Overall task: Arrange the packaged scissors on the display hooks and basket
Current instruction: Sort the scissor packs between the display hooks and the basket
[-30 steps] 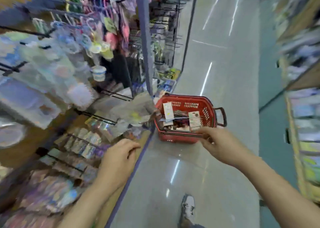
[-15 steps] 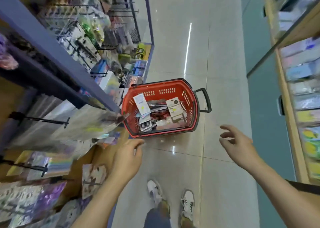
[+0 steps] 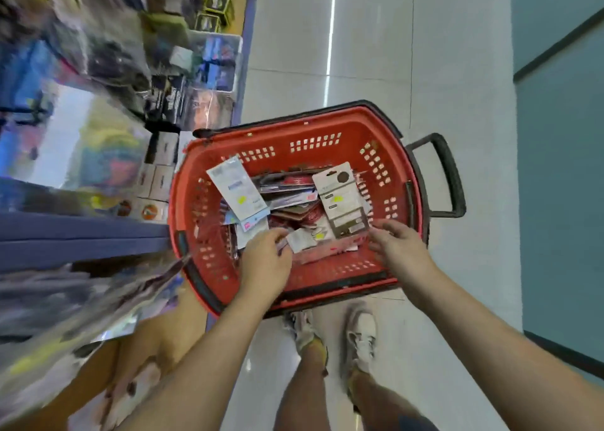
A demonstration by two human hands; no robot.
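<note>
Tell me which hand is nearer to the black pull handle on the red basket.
Right. The right hand is at the basket's near right corner, just below the black handle; the left hand is across the basket, over packages at its near left.

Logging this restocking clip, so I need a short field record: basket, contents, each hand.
basket: red, on the floor beside shelves
contents: mixed packets, loosely piled
left hand: inside the basket, fingertips at a small white packet; grip unclear
right hand: open, fingers spread over the basket's near right side
</note>
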